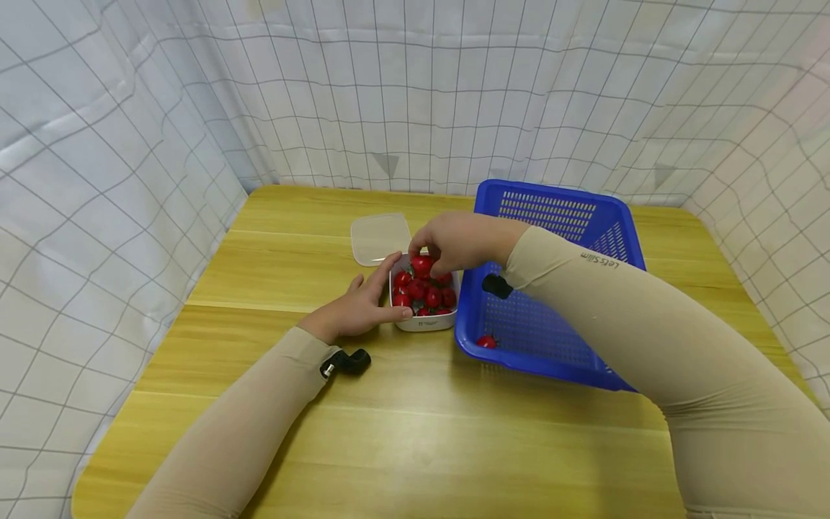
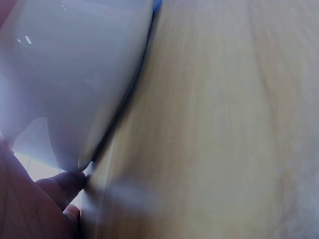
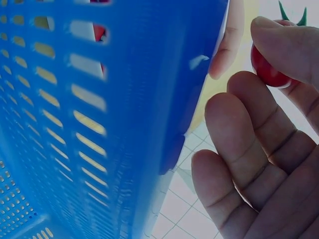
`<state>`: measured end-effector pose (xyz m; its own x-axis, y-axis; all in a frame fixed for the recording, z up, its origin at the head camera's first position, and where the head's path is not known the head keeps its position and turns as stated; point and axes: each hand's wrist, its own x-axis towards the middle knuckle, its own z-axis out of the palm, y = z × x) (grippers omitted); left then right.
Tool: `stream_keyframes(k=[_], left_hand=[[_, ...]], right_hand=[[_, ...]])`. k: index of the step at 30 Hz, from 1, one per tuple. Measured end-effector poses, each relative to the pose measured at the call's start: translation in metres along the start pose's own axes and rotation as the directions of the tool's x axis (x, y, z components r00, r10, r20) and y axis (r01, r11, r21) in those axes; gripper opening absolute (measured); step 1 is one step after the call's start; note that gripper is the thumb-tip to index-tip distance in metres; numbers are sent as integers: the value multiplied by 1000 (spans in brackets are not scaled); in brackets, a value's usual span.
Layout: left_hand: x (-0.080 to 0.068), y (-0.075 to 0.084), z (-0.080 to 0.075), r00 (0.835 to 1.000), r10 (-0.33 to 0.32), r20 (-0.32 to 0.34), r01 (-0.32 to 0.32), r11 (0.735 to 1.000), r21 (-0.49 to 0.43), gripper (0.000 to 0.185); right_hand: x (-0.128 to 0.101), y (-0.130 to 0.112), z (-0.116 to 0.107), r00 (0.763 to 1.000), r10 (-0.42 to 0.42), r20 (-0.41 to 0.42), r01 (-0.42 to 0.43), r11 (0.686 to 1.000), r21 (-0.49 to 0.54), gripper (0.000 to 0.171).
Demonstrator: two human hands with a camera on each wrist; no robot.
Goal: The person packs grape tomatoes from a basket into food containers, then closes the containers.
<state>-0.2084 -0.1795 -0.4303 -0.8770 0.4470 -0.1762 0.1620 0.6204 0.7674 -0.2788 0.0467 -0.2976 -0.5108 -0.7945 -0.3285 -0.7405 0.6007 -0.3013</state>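
Note:
Over a small white box (image 1: 424, 324) full of red cherry tomatoes (image 1: 418, 292), my right hand (image 1: 457, 241) pinches one cherry tomato (image 3: 266, 69) between thumb and finger. Its green stem tips show in the right wrist view, where the other fingers curve loosely below. My left hand (image 1: 363, 306) lies at the box's left side, thumb along the near rim and straight index finger by the far left corner. The box's glossy wall (image 2: 75, 59) fills the upper left of the left wrist view, with fingertips (image 2: 72, 184) right at its lower end.
Just right of the box stands a blue slotted basket (image 1: 470, 317), and a single cherry tomato (image 1: 487, 341) lies in its near left corner. A translucent lid (image 1: 379, 238) lies behind the box on the wooden table (image 1: 402, 447). Grid-patterned cloth (image 1: 428, 94) hangs around the table.

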Motion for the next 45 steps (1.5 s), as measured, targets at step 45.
stream_keyframes(k=[45], left_hand=[[1,-1,1,1000,14,-1,-14,1000,6,103]], right_hand=[[1,6,-4,1000,9,-20,-10,1000,-27,34]])
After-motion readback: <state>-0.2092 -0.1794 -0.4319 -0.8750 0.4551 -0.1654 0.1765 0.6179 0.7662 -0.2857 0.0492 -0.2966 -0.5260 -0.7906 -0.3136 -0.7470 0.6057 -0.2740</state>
